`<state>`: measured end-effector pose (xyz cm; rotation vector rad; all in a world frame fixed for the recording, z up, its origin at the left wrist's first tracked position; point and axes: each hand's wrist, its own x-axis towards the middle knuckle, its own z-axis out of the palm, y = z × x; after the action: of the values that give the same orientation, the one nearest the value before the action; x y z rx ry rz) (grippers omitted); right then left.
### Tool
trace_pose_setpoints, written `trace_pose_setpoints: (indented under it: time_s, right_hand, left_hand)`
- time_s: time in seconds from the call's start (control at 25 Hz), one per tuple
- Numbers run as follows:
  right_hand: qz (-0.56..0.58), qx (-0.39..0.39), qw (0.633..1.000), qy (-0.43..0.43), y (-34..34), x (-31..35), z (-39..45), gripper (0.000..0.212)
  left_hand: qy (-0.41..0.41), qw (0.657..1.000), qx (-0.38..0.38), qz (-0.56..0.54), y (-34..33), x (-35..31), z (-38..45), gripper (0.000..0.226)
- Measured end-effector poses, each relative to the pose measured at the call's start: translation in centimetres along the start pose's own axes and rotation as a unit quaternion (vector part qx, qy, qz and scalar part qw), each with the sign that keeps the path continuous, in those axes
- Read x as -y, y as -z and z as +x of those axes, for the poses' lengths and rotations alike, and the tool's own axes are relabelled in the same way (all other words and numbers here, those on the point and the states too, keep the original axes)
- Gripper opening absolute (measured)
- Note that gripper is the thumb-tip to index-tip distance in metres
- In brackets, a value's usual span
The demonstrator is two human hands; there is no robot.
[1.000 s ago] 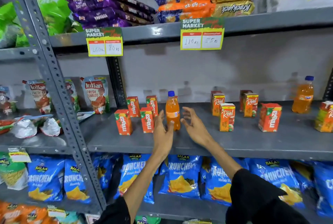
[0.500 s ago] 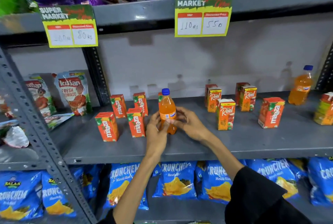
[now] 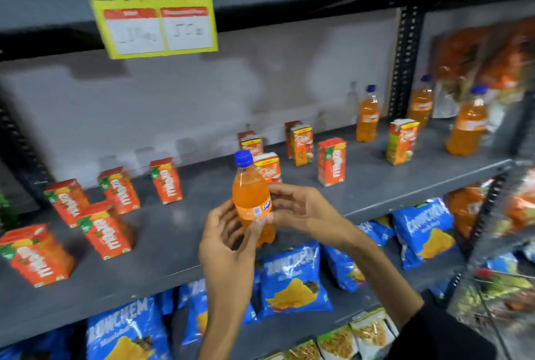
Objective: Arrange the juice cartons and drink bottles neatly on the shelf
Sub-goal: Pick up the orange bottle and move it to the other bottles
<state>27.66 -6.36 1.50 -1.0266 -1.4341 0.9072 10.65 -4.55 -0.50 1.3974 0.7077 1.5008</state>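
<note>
An orange drink bottle (image 3: 250, 194) with a blue cap is held upright over the front of the grey shelf (image 3: 179, 255). My left hand (image 3: 228, 244) grips its lower body from the left, and my right hand (image 3: 301, 209) grips it from the right. Several red Maaza cartons (image 3: 107, 232) stand scattered on the shelf's left. Real juice cartons (image 3: 301, 144) and one Maaza carton (image 3: 331, 161) stand behind the bottle. Further right are another Real carton (image 3: 401, 141) and three orange bottles (image 3: 367, 115).
A yellow price tag (image 3: 157, 25) hangs from the shelf above. Blue Crunchem chip bags (image 3: 292, 281) fill the shelf below. A dark perforated upright (image 3: 404, 61) divides the shelf at right, with orange snack packets (image 3: 474, 58) beyond it.
Both hands closed on the orange bottle and lifted it off the shelf toward the front. The view swung right, bringing more bottles at the right into sight.
</note>
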Motion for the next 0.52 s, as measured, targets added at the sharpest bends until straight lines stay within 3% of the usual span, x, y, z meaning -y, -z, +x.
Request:
trace_pose_setpoints:
  time_s: [0.52]
  right_hand:
    - [-0.047,-0.203,0.978,0.028,27.2,-1.3,-9.3,0.044]
  left_hand:
    - [0.052,0.983,0.173,-0.028,-30.9,6.9,-0.7,0.046]
